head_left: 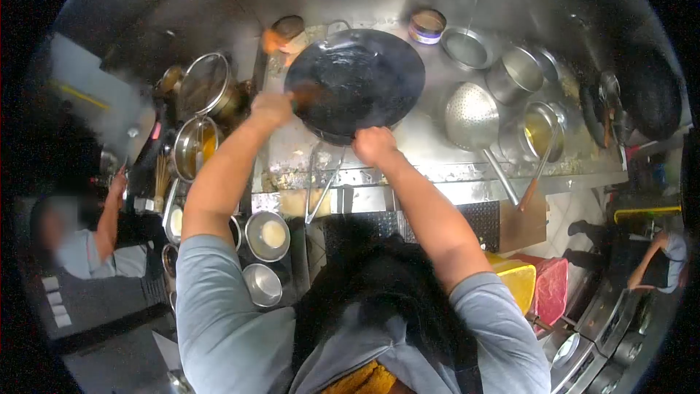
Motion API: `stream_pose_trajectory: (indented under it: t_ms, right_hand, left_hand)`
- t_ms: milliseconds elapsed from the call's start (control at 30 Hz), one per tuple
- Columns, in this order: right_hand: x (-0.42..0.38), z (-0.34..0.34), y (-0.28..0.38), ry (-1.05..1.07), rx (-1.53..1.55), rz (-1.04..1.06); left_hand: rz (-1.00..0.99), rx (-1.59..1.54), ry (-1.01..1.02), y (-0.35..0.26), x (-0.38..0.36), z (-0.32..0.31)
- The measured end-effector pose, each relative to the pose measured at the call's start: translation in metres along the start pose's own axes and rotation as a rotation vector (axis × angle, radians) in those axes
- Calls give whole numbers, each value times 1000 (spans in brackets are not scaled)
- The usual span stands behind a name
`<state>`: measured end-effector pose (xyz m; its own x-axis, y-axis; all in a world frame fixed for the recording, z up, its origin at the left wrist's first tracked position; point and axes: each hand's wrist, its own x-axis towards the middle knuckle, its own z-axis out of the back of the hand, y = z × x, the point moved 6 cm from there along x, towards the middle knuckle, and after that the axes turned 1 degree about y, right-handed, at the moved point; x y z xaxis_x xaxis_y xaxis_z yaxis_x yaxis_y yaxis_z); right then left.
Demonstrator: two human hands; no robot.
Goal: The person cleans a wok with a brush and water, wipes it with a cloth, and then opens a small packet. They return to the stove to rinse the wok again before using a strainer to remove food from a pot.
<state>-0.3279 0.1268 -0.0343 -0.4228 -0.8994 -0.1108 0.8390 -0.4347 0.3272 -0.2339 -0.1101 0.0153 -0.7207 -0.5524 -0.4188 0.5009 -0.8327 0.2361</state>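
A large black wok point(368, 76) stands on the steel range, tilted, with a wet shine along its far inner wall. At its left rim my left hand point(271, 110) is closed round a brown tool point(309, 93) that reaches into the wok; motion blur hides its exact kind. My right hand point(375, 147) is a fist on the near rim, gripping the wok there. Just below the wok, metal tongs point(321, 190) with long arms hang at the range's front edge.
A perforated skimmer point(472, 117), a steel pot point(515, 74) and a pot of yellow liquid point(541, 131) with a ladle stand at right. Strainers point(206, 82) and bowls point(267, 236) line the left. A co-worker point(102, 241) stands far left, another person point(660, 259) far right.
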Motion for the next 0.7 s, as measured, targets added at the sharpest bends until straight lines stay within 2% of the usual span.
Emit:
stream_pose_trajectory:
  t_ms: [67,100,167,200,267,333,400,433,467,533,700]
  right_hand:
    - [-9,10,4,-7,-39,31]
    - [-17,18,6,-5,-77,41]
    - [-42,39,8,-82,-39,76]
    - [-59,49,8,-149,-12,101]
    - [-92,61,8,-233,15,138]
    - [-121,79,9,-337,171,192]
    - [-142,93,13,-423,222,224]
    - [-148,103,14,-454,282,161]
    - [-152,110,15,-485,345,96]
    - [-153,114,15,-542,389,57]
    - [-158,131,2,-677,527,-63]
  left_hand:
    - [183,-125,-128,38,-24,21]
    - [196,-113,-132,40,-45,27]
    - [297,-433,-403,44,-104,34]
    - [300,-421,-407,40,-125,25]
    - [292,-832,-601,35,-169,-2]
    - [259,-987,-752,18,-210,-29]
    - [325,-1097,-827,-8,-256,-44]
    - [283,-1201,-839,-18,-271,-56]
    - [361,-1163,-857,-29,-288,-63]
    - [363,-1125,-923,-45,-311,-75]
    - [357,-1336,-879,-81,-345,-80]
